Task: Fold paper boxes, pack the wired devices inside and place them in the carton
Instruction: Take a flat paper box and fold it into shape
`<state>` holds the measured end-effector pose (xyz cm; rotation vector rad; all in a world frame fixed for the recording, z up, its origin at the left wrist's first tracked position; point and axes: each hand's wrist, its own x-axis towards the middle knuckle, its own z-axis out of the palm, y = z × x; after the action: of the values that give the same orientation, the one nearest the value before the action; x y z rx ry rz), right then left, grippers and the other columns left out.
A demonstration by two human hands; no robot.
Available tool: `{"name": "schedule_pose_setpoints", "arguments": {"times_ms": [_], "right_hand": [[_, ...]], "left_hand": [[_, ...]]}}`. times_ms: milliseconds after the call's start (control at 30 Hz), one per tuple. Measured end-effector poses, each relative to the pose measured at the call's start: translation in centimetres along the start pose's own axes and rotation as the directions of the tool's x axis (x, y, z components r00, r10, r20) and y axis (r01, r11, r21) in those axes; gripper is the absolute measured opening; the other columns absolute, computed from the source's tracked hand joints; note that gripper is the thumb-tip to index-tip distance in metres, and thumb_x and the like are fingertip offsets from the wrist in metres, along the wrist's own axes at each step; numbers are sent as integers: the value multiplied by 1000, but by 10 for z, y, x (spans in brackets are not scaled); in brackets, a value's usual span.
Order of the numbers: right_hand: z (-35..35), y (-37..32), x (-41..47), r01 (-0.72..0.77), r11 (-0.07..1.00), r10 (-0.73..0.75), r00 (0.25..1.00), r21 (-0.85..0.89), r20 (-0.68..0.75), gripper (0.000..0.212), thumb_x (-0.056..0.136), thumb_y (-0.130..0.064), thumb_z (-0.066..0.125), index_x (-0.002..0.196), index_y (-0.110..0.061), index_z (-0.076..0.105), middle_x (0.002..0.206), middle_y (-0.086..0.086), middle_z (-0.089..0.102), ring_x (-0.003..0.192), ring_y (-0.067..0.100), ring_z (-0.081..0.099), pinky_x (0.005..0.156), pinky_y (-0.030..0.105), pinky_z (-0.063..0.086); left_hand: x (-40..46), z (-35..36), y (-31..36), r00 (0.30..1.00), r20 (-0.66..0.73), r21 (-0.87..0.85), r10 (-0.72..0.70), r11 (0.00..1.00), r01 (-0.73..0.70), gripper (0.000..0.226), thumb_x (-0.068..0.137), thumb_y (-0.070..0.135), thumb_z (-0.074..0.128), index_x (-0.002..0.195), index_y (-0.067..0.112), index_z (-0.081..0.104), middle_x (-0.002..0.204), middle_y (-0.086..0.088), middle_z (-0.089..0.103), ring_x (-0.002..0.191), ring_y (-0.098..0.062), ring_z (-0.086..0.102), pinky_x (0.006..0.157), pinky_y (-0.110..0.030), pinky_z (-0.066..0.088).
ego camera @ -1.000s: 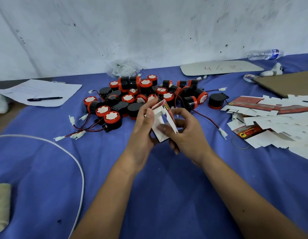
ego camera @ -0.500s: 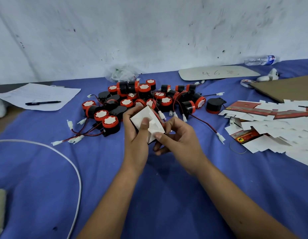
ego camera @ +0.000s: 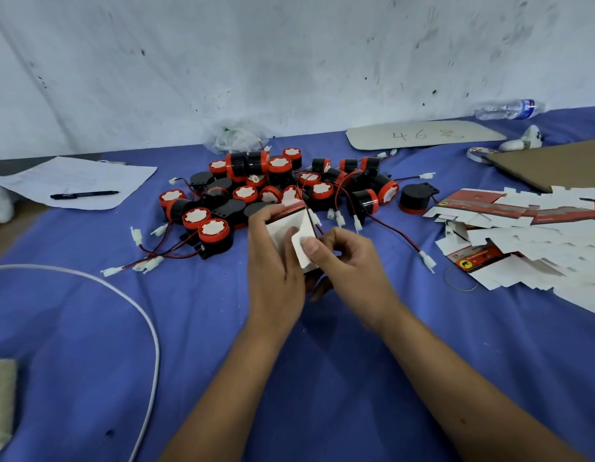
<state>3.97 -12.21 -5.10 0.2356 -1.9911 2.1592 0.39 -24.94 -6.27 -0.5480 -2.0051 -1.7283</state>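
Head view: left hand [ego camera: 276, 261] and right hand [ego camera: 349, 261] fingers pinch a half-folded white, red-edged paper box [ego camera: 294, 228].

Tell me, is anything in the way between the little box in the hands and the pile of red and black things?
Nothing visible. The paper box, held by the left hand and right hand, sits right before the wired devices; only loose wires lie there.

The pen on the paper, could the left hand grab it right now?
Probably not yet. The left hand is busy holding the box, and the pen lies far off to the left. Nothing blocks the way, though.
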Motion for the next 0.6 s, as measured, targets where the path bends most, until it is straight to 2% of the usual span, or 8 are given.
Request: {"name": "schedule_pose_setpoints", "arguments": {"times_ms": [67, 200, 267, 367, 467, 533, 600], "right_hand": [[-3, 1, 1, -8, 1000, 7, 998, -27, -56, 48, 87, -43, 74, 97, -5, 46, 85, 18, 71, 61, 38, 71, 49, 35, 55], [-7, 4, 5, 14, 998, -17, 999, -69, -33, 43, 93, -47, 68, 127, -24, 54, 98, 8, 75, 62, 38, 71, 51, 39, 56], [-8, 5, 6, 47, 992, -53, 997, -121, -49, 32, 100, -41, 60, 125, -22, 60, 93, 7, 74, 58, 38, 70, 49, 41, 57], [-10, 5, 6, 62, 978, -78, 994, -198, -74, 22, 105, -35, 53, 112, -17, 62, 80, 5, 73, 53, 32, 70, 46, 38, 56], [-11, 9, 6, 98, 918, -160, 978, -383, -133, 17, 106, -28, 51, 98, -17, 61, 74, -5, 70, 56, 10, 67, 51, 23, 51], [-11, 12, 8, 90, 876, -197, 964, -474, -182, 18, 106, -28, 52, 97, -16, 61, 74, -7, 69, 63, 7, 64, 56, 19, 47], [-11, 13, 10, 98, 875, -206, 961, -474, -182, 15, 105, -30, 53, 96, -22, 62, 78, -10, 69, 68, 5, 65, 59, 19, 48]], "left_hand": [[-1, 2, 1, 999, 49, 12, -2, 1000, 2, 37, 104, 8, 54, 136, 26, 45, 133, -5, 58, 119, -24, 61, 88, -48, 58], [1, -3, 4, 994, 101, -28, 32, 999, -30, 47, 100, 8, 42, 144, 24, 47, 145, -1, 50, 136, -25, 49, 109, -49, 46], [0, -5, 7, 988, 138, -26, 74, 997, -71, 58, 92, 2, 41, 147, 19, 45, 150, 1, 47, 143, -24, 43, 117, -46, 39], [0, -5, 9, 975, 199, 65, 101, 991, -116, 68, 84, -2, 45, 150, 15, 45, 152, -1, 45, 145, -23, 39, 120, -40, 35], [-1, -4, 9, 975, 193, 126, 113, 982, -139, 59, 91, 2, 48, 148, 16, 49, 149, -5, 45, 142, -20, 41, 116, -23, 34], [-3, -2, 9, 976, 179, 159, 126, 975, -155, 53, 95, 5, 48, 146, 19, 52, 146, -5, 45, 139, -18, 42, 113, -18, 34], [-3, -1, 8, 979, 167, 169, 120, 974, -149, 51, 98, 7, 48, 146, 21, 52, 146, -4, 45, 138, -16, 43, 111, -15, 34]]}}
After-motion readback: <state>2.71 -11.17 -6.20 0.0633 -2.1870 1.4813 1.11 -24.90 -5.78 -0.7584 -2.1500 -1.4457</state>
